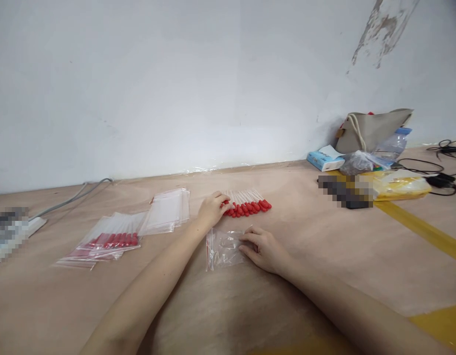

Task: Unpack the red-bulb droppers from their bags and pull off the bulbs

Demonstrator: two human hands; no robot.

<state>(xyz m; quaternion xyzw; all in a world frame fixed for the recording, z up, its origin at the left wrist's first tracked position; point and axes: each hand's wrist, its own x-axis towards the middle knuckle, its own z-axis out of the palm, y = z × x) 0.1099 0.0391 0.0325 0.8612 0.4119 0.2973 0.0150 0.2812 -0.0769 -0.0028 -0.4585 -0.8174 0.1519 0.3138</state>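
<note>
A row of white sticks with red tips (pixel 246 208) lies on the brown-covered table in front of me. My left hand (pixel 213 207) reaches the left end of this row, its fingers closed around a red tip there. Nearer to me lies a clear zip bag (pixel 226 249), with its red-lined edge toward the left. The right edge of that bag is pinched by my right hand (pixel 263 249), thumb and fingers curled onto the plastic. No sticks show inside this bag.
Left of my hands is a stack of flat clear zip bags (pixel 164 209). Beside it lie bags filled with red-tipped sticks (pixel 117 240). A grey cable (pixel 70 198) runs at far left. A blue tissue pack (pixel 325 160), grey bag (pixel 375 130) and yellow package (pixel 401 185) sit at right.
</note>
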